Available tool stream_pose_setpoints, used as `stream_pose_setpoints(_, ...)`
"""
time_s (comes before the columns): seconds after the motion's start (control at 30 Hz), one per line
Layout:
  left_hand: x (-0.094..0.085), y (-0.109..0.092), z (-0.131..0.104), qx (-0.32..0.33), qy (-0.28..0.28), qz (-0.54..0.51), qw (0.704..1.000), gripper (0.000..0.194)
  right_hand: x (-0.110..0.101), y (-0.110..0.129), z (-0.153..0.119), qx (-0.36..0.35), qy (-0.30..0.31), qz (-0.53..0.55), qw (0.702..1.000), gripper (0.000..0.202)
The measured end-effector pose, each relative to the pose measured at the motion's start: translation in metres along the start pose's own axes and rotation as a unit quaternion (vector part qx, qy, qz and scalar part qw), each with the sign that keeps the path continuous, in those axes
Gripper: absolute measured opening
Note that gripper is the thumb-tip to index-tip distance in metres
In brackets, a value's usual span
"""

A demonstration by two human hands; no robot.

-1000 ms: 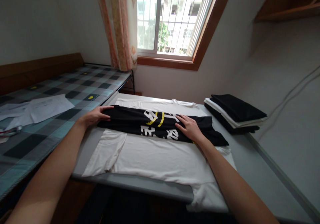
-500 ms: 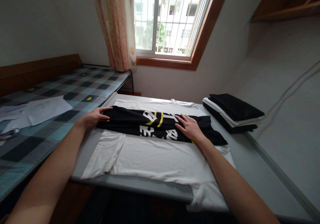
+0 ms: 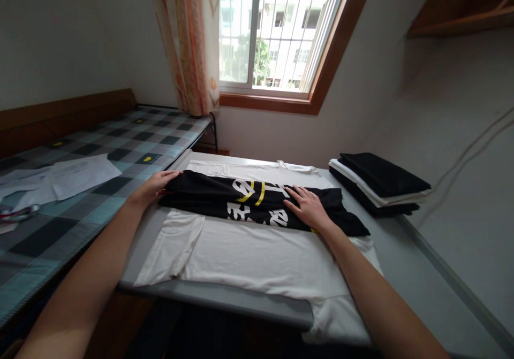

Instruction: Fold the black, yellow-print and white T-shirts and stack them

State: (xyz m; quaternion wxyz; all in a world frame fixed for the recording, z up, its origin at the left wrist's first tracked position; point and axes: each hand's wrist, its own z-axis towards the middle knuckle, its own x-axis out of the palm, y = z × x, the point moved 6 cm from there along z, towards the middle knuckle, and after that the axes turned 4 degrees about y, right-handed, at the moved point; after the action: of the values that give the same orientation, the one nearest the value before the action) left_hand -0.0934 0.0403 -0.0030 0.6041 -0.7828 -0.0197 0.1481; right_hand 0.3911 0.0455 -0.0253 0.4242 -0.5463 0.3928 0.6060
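A black T-shirt (image 3: 209,190) with white lettering and yellow marks lies folded into a long strip. Under it a white T-shirt (image 3: 257,254) is spread out, one sleeve hanging over the near table edge. My left hand (image 3: 157,184) is at the strip's left end, fingers together over the top corner; the thumb is partly hidden at the cloth, and the hand appears to pinch it. Flat on the strip, right of the middle, rests my right hand (image 3: 307,206), its fingers spread over the lettering.
At the table's right rear stands a stack of folded black and white clothes (image 3: 381,177) by the wall. The grey table (image 3: 413,273) adjoins a bed with a checked mattress (image 3: 92,188), where papers (image 3: 80,174) lie. A curtain (image 3: 193,43) hangs beside the barred window (image 3: 277,38).
The view has shifted slightly. My left thumb and fingers, apart before, have drawn closer together at the strip's left end. My right hand stays flat on the black T-shirt.
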Motion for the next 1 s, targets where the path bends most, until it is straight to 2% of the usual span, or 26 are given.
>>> stream_pose_setpoints(0.17,0.001,0.001,0.001,0.014,-0.012,0.032,0.999,0.044,0.000,0.000,0.000,0.003,-0.003,0.005,1.000,0.060)
stream_pose_setpoints(0.23,-0.002,-0.001,-0.001,0.026,-0.029,0.080,0.996,0.043,0.000,0.000,0.000,0.003,-0.002,0.007,1.000,0.061)
stream_pose_setpoints(0.27,-0.005,-0.004,-0.002,0.042,-0.055,0.126,0.990,0.042,0.000,0.000,0.000,0.002,-0.001,0.008,1.000,0.061)
stream_pose_setpoints(0.3,-0.009,-0.008,-0.004,0.067,-0.094,0.181,0.977,0.040,0.000,0.000,0.000,0.002,-0.001,0.009,1.000,0.061)
stream_pose_setpoints(0.37,-0.010,-0.021,-0.011,0.145,-0.173,0.288,0.930,0.034,0.000,0.000,0.000,0.002,-0.002,0.010,1.000,0.060)
stream_pose_setpoints(0.43,0.004,-0.031,-0.018,0.245,-0.191,0.346,0.885,0.031,-0.001,0.000,0.000,0.002,-0.005,0.010,1.000,0.060)
stream_pose_setpoints(0.5,0.031,-0.034,-0.023,0.340,-0.132,0.366,0.856,0.037,-0.001,0.000,-0.001,0.002,-0.007,0.009,1.000,0.060)
stream_pose_setpoints(0.57,0.062,-0.029,-0.027,0.390,-0.047,0.399,0.828,0.047,-0.001,0.000,-0.001,0.002,-0.006,0.009,1.000,0.060)
stream_pose_setpoints(0.63,0.090,-0.018,-0.028,0.386,0.026,0.462,0.798,0.057,-0.001,0.001,-0.001,0.004,-0.005,0.008,1.000,0.060)
stream_pose_setpoints(0.7,0.107,-0.005,-0.026,0.346,0.070,0.528,0.772,0.063,-0.001,0.001,-0.001,0.006,-0.006,0.007,1.000,0.060)
stream_pose_setpoints(0.77,0.113,0.004,-0.024,0.305,0.082,0.569,0.759,0.068,-0.002,0.001,-0.001,0.008,-0.005,0.006,1.000,0.060)
stream_pose_setpoints(0.83,0.112,0.007,-0.022,0.281,0.076,0.584,0.758,0.074,-0.002,0.002,0.000,0.009,-0.005,0.005,1.000,0.060)
stream_pose_setpoints(1.0,0.105,0.008,-0.022,0.269,0.060,0.581,0.766,0.079,0.000,0.000,-0.001,0.013,-0.008,0.007,1.000,0.061)
